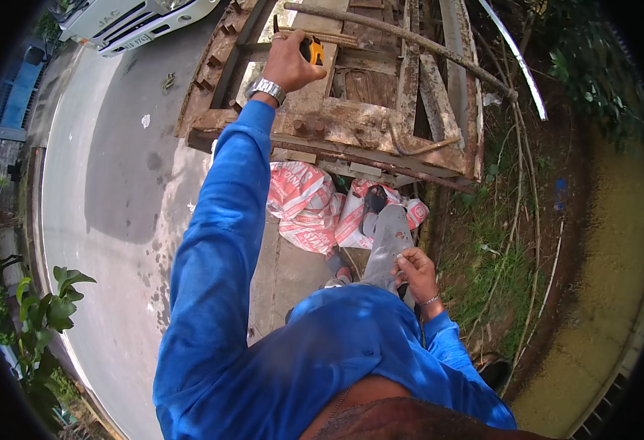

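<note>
- A black-and-yellow tape measure (313,50) sits in the left hand (290,60), on the palm's right side, over the rusty metal frame (362,130); the fingers are clamped around it, hiding much of the case, so its long axis cannot be told.
- The left arm reaches far forward, with a metal watch (266,91) at the wrist; this hand is the nearer one, while the tape measure lies ahead and to the left of the right hand (416,275).
- The right hand hangs beside the grey trousers (393,238), fingers curled toward the thumb; whether they pinch anything cannot be told.
- A long pipe (403,38) lies slantwise across the frame.
- Red-and-white sacks (304,205) lie on the ground below its near edge.
- Paved road (116,176) and a white truck (142,26) lie left; grass (494,293) grows right.
</note>
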The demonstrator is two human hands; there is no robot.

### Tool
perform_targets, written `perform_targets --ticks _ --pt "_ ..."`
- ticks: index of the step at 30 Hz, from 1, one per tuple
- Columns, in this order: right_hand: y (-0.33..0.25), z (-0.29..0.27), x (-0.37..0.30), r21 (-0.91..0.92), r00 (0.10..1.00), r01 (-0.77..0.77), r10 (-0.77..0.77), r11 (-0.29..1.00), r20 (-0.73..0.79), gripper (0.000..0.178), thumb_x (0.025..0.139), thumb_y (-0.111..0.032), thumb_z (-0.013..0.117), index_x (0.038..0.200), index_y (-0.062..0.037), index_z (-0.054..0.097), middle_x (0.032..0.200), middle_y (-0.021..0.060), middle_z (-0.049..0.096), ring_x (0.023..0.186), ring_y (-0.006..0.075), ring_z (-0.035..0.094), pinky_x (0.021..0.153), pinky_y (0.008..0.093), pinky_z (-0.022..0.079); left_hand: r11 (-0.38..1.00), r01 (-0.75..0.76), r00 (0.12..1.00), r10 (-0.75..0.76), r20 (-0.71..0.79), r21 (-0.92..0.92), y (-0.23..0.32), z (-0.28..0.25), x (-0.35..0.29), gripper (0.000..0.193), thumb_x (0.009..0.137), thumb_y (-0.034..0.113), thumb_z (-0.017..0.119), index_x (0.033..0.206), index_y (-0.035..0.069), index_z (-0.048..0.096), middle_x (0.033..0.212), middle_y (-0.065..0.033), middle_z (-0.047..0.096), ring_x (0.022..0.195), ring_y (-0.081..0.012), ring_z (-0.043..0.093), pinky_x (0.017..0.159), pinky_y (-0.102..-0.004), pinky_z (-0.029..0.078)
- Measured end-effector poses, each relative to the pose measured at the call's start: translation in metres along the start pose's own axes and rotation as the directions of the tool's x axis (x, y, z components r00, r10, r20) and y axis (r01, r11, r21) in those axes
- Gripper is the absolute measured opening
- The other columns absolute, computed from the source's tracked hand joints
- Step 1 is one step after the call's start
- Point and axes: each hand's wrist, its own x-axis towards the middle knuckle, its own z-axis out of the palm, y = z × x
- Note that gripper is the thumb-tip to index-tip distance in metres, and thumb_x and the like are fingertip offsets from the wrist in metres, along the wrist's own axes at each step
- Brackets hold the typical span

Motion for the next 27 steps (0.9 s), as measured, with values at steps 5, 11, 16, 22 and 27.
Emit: perform_targets --ticks 5,11,16,22,27 --pt "-0.119 0.012 0.034 -0.072 0.960 0.281 -0.280 0.957 0.031 0.012 0.096 -0.010 0.066 0.103 -0.0020 0.061 0.080 0.0029 0.063 0.065 0.0082 0.059 0.057 0.0229 0.049 0.967 0.141 0.979 -0.169 0.117 0.214 -0.076 0.099 0.045 0.067 0.059 0.029 0.085 0.117 0.005 0.061 0.109 -0.0243 0.065 0.102 -0.0393 0.063 0.090 -0.0440 0.055" --pt "-0.249 0.081 0.214 -0.327 0.841 0.537 -0.526 0.778 0.127 0.014 0.093 -0.009 0.069 0.104 0.0011 0.069 0.084 -0.0003 0.066 0.072 0.0048 0.057 0.063 0.0209 0.047 0.936 0.284 0.959 -0.281 -0.042 0.207 -0.027 0.049 0.018 0.085 0.062 0.025 0.091 0.135 0.014 0.049 0.141 -0.0239 0.044 0.117 -0.0481 0.053 0.094 -0.0522 0.053" --pt "-0.281 0.175 0.411 -0.732 0.553 0.669 -0.745 0.130 0.374 0.023 0.087 -0.018 0.074 0.105 -0.0034 0.071 0.100 0.0135 0.071 0.084 0.0230 0.070 0.076 0.0362 0.056 0.987 0.015 0.997 -0.027 -0.068 -0.162 0.053 -0.008 -0.079 0.044 0.069 -0.002 0.079 0.110 0.007 0.067 0.118 -0.0119 0.061 0.103 -0.0318 0.063 0.083 -0.0436 0.054" --pt "-0.286 0.229 0.461 -0.890 0.775 0.456 -0.495 0.007 0.393 0.020 0.085 -0.024 0.064 0.096 -0.0139 0.078 0.105 0.0206 0.072 0.102 0.0405 0.068 0.087 0.0495 0.055 0.873 0.152 0.988 -0.124 0.091 -0.464 0.120 0.037 -0.193 0.030 0.069 -0.003 0.077 0.096 0.007 0.070 0.097 -0.0062 0.065 0.091 -0.0282 0.062 0.080 -0.0401 0.051" --pt "-0.288 0.223 0.496 -0.848 0.710 0.511 -0.487 -0.139 0.508 0.023 0.083 -0.021 0.062 0.094 -0.0063 0.076 0.100 0.0259 0.071 0.096 0.0425 0.069 0.084 0.0479 0.057 0.937 0.083 0.993 -0.051 0.103 -0.338 0.142 0.073 -0.197 0.022 0.073 0.005 0.076 0.093 0.011 0.070 0.102 -0.0038 0.063 0.095 -0.0258 0.059 0.078 -0.0395 0.046"
